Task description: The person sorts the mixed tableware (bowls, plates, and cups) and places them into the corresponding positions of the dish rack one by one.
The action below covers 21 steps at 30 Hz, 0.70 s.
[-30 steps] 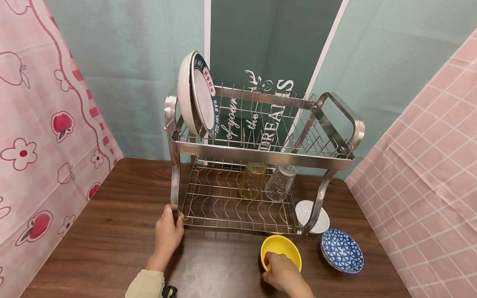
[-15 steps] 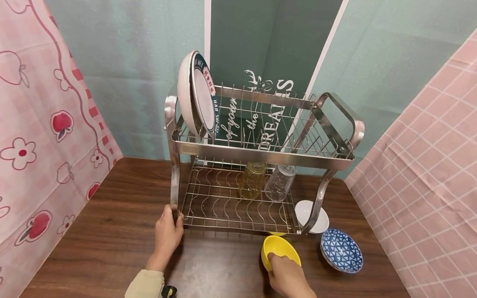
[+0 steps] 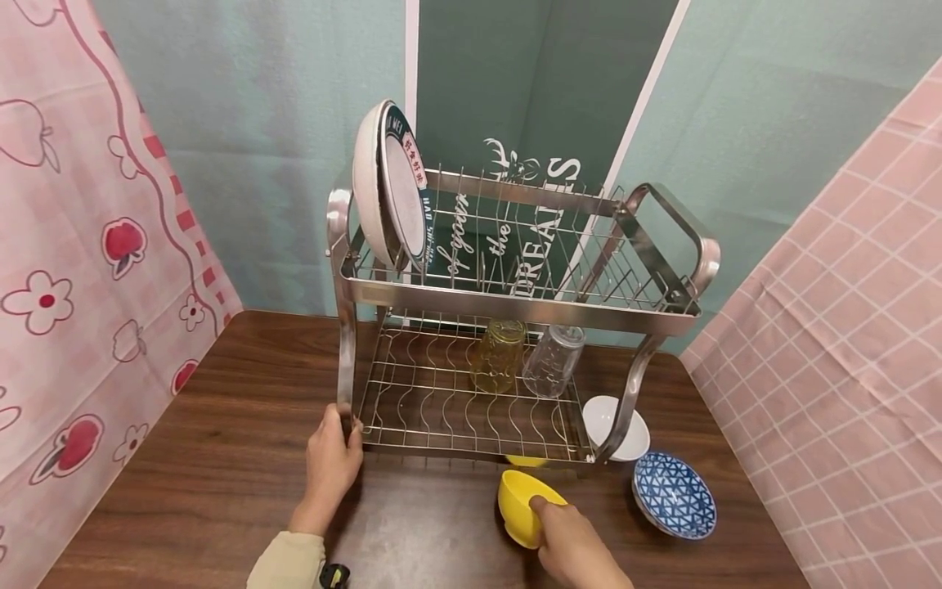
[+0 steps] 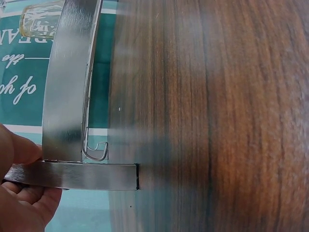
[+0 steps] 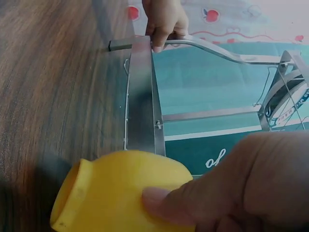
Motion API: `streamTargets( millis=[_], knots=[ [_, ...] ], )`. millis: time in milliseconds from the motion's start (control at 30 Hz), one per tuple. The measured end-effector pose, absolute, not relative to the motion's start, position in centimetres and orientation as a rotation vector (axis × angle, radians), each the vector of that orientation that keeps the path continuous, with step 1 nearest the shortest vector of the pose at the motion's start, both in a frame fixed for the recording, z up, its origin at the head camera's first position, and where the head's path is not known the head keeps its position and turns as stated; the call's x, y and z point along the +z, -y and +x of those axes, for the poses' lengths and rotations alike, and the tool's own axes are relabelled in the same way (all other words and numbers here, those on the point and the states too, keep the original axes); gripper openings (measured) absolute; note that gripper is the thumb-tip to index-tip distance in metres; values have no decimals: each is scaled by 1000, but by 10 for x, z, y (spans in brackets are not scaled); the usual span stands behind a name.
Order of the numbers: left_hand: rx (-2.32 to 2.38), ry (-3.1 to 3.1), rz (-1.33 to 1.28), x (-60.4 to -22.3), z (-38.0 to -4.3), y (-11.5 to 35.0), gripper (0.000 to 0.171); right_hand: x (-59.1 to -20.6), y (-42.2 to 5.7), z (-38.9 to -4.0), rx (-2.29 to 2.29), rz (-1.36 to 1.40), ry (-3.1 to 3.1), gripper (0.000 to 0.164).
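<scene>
My left hand point(image 3: 333, 458) grips the lower front left leg of a two-tier metal dish rack point(image 3: 515, 307). In the left wrist view, its thumb and fingers point(image 4: 46, 205) lie on opposite sides of the leg. My right hand point(image 3: 577, 544) holds a small yellow bowl point(image 3: 518, 515) by its right side, in front of the rack. The bowl is tipped, with its mouth facing up and to the right in the head view. A fingertip point(image 5: 157, 198) presses on the yellow wall in the right wrist view; the other fingers are mostly hidden.
Two large bowls point(image 3: 374, 184) stand on edge at the upper tier's left. An upturned yellowish glass point(image 3: 500, 360) and a clear glass point(image 3: 555, 364) sit on the lower tier. A white bowl point(image 3: 625, 438) and a blue patterned bowl point(image 3: 674, 495) lie to the right on the wooden table point(image 3: 221, 458).
My right hand has tipped the yellow bowl from upright onto a slant and shifted it slightly left. My left hand keeps its grip on the rack leg.
</scene>
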<state>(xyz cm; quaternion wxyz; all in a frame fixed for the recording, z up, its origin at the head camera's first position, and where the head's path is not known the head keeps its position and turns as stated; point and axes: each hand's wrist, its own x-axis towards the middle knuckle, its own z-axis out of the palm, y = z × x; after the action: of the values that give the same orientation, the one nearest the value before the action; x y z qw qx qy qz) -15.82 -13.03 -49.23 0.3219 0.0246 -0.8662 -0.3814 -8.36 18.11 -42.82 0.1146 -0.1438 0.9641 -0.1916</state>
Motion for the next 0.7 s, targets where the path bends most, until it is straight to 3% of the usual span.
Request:
streamTargets(
  millis=[233, 700],
  knots=[
    [-1006, 2266, 58, -492, -158, 130, 29, -425, -182, -84, -686, -534, -2906, 22],
    [-1014, 2274, 68, -491, -157, 129, 29, -417, -176, -88, -702, -249, -3074, 32]
  ],
)
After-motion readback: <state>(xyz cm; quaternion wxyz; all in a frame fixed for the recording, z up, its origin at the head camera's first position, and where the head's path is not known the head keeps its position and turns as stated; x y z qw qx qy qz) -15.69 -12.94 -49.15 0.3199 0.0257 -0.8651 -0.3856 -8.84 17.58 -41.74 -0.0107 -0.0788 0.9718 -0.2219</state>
